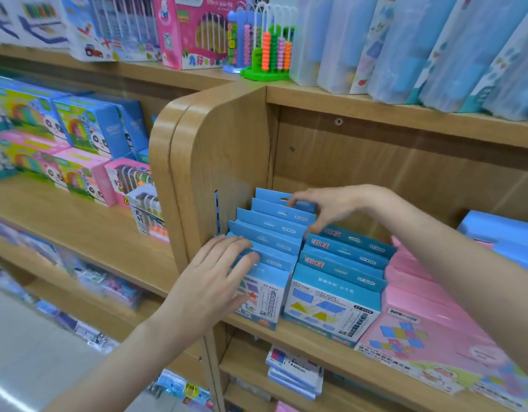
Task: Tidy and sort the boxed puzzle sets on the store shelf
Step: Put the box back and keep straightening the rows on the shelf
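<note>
Boxed puzzle sets, light-blue row [265, 245]: upright at the shelf's [301, 337] left end, left hand [218, 272] lying flat-fingered on the front boxes, right hand [325, 208] pinching the rearmost box top. Darker-blue row [340, 278] and pink boxes [420, 316] alongside appear ranked; squaring seemingly remains.

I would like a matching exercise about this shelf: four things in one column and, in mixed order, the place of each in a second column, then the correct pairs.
Things:
1. left hand
2. right hand
3. pink boxes
4. green abacus

Places:
A. on the upper shelf, above the puzzle rows
B. on the rear boxes of the light blue row
C. on the front boxes of the light blue row
D. right of the darker blue row

Pairs: 1-C, 2-B, 3-D, 4-A
</note>
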The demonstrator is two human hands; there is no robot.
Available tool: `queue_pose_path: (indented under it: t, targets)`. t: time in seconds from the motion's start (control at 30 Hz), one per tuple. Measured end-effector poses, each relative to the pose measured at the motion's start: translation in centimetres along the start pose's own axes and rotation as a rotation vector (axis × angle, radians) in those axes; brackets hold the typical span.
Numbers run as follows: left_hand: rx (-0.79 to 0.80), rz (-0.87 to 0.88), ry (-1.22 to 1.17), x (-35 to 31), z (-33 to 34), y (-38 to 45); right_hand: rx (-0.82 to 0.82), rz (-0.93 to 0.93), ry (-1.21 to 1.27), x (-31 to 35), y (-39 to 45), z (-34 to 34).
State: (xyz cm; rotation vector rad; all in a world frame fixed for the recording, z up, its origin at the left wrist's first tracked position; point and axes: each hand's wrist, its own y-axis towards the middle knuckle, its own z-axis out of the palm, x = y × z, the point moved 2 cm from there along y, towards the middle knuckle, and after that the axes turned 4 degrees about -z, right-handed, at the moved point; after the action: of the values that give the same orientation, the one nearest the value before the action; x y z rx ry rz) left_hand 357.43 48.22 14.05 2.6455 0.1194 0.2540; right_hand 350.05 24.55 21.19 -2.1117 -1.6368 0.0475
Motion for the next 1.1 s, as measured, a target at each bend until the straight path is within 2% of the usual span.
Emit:
queue_pose_path:
  t: [0.17, 0.3, 0.43, 0.7, 0.8, 0.87, 0.97, 1.1]
  targets:
    - [0.024, -0.07, 0.012, 0.0, -0.2, 0.5, -0.018, -0.041, 0.049, -0.2, 1.4, 0.6]
    - [0.02, -0.055, 0.091, 0.2, 0.1, 0.5, -0.055, -0.048, 0.173, 0.0, 1.3, 0.5]
    - [-0.008, -0.046, 0.098, 0.2, 0.4, 0.4, -0.01, -0.06, 0.252, 0.3, 1.3, 0.3]
    - [0.029, -0.066, 0.062, 0.0, 0.4, 0.5, 0.021, -0.05, 0.592, 0.8, 0.1, -0.3]
    - [0.051, -0.087, 0.039, -0.2, 0.4, 0.4, 0.025, 0.02, 0.56, 0.9, 0.6, -0.2]
    - [0.056, -0.092, 0.023, -0.2, 0.5, 0.2, 0.091, 0.044, 0.531, 1.1, 1.0, 0.0]
    - [0.054, -0.105, 0.014, -0.1, 0.4, -0.1, 0.155, 0.025, 0.511, 1.5, 1.4, 0.1]
    - [0.065, -0.109, -0.008, 0.1, 0.6, -0.6, 0.139, 0.019, 0.521, 1.7, 1.2, 0.1]
